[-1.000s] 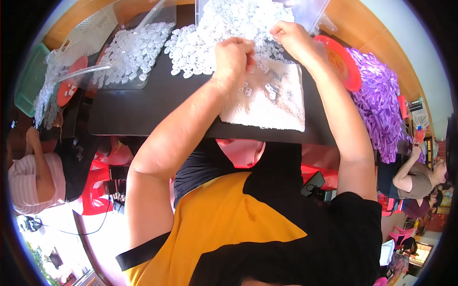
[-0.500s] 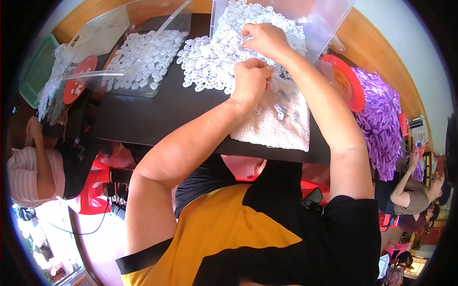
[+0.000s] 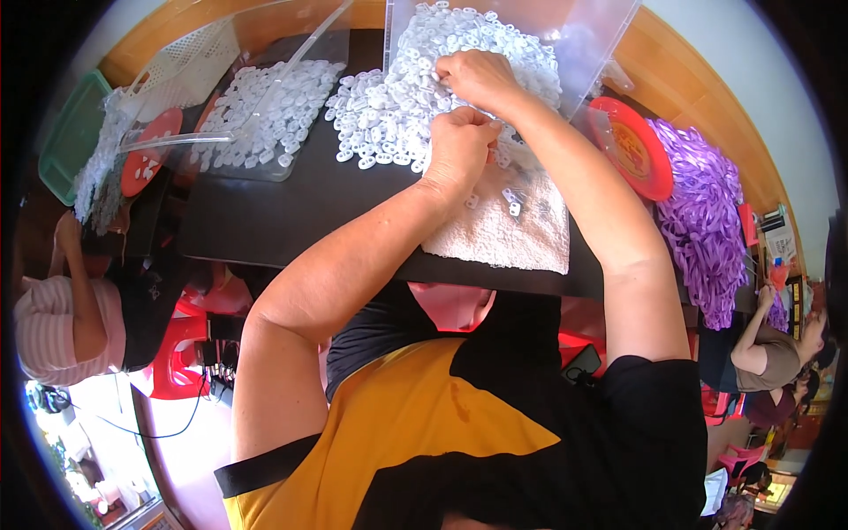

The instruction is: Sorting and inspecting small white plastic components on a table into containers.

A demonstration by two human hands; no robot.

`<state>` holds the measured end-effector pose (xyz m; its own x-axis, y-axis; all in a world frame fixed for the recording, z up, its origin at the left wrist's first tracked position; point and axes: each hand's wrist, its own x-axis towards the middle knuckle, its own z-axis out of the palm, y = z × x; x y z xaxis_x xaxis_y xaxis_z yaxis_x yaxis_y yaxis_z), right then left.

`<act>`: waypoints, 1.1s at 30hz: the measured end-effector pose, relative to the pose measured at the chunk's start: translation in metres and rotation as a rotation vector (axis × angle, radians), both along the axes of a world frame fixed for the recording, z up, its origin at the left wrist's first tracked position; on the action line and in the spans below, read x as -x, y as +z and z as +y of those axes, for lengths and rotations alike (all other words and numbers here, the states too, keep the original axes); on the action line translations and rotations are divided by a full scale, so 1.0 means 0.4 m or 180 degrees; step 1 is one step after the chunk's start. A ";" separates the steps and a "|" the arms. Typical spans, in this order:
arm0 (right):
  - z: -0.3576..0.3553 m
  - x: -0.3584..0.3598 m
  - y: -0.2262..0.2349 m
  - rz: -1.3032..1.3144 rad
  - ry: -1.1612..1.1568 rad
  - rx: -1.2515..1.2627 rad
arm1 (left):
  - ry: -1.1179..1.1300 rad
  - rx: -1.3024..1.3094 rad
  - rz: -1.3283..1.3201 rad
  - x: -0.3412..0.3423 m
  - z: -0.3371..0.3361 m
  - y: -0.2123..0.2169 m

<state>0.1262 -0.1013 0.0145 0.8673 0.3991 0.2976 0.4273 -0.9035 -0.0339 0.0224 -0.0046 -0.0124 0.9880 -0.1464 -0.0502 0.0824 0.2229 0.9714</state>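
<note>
Small white oval plastic pieces with two holes (image 3: 371, 128) spill in a heap from a clear plastic box (image 3: 605, 44) onto the dark table. My right hand (image 3: 481, 79) reaches over the heap, its fingertips curled down and pressed together among the pieces; what they pinch is hidden. Just nearer to me, my left hand (image 3: 459, 146) is closed, thumb against forefinger, at the far edge of a pale towel (image 3: 503, 238). Its contents are too small or hidden to name. A few loose small pieces (image 3: 512, 203) lie on the towel below it.
A clear tray (image 3: 283, 168) of similar white pieces stands left. Beyond it are a red plate (image 3: 150, 152) and a green tray (image 3: 66, 141). At right lie another red plate (image 3: 632, 150) and a pile of purple straps (image 3: 702, 212). Other people sit at both sides.
My right hand has shifted slightly left over the heap, and its fingertips have come closer together. My left hand stays closed in nearly the same place.
</note>
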 end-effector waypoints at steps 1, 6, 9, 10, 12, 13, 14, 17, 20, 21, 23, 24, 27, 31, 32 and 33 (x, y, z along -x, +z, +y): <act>-0.004 0.001 -0.004 -0.0066 0.0037 -0.0028 | -0.0002 0.0000 -0.0005 0.001 -0.001 0.001; -0.017 0.004 -0.004 -0.0139 0.0105 -0.0097 | -0.0048 0.0011 -0.0033 0.003 -0.002 0.000; -0.017 0.005 0.000 -0.0060 0.0189 -0.0111 | -0.0056 -0.0013 -0.0025 0.002 0.002 0.000; -0.016 0.003 0.002 -0.0029 0.0210 -0.0058 | -0.0052 -0.0011 -0.0026 0.001 0.001 -0.003; -0.018 0.006 0.001 -0.0017 0.0209 -0.0045 | -0.0049 -0.0004 -0.0091 0.000 -0.002 -0.007; -0.019 0.005 0.002 -0.0005 0.0204 -0.0034 | -0.0041 -0.0003 -0.0097 -0.001 -0.002 -0.005; -0.019 0.003 0.004 -0.0011 0.0211 -0.0032 | -0.0058 -0.0031 -0.0091 -0.001 -0.002 -0.004; -0.019 0.005 0.001 -0.0025 0.0190 -0.0028 | -0.0066 -0.0085 -0.0096 0.005 -0.001 0.001; -0.017 0.007 0.005 0.0034 0.0166 -0.0036 | -0.0051 -0.0131 -0.0128 0.009 0.003 0.003; -0.019 0.007 0.004 0.0051 0.0180 -0.0038 | -0.0043 -0.0150 -0.0133 0.008 0.002 0.003; -0.022 0.004 0.004 0.0062 0.0190 -0.0038 | -0.0022 -0.0049 -0.0086 0.006 0.000 0.002; -0.021 0.002 0.003 0.0035 0.0241 -0.0054 | 0.0005 0.0047 -0.0025 0.007 -0.001 0.000; -0.018 -0.002 -0.006 -0.0015 0.0283 -0.0103 | 0.0019 0.0092 -0.0017 0.007 0.002 -0.003; -0.023 -0.005 -0.018 -0.0129 0.0200 -0.0179 | -0.0004 0.0065 0.0035 0.014 -0.003 0.001; -0.029 -0.007 -0.020 -0.0123 0.0175 -0.0185 | 0.0003 0.0066 0.0031 0.013 -0.006 0.002; -0.028 -0.002 -0.019 -0.0147 0.0122 -0.0262 | 0.0005 0.0072 0.0045 0.015 -0.006 0.000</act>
<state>0.1270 -0.1125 0.0071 0.8365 0.4042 0.3701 0.4644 -0.8814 -0.0869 0.0165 -0.0068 -0.0123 0.9874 -0.1462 -0.0608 0.0957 0.2450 0.9648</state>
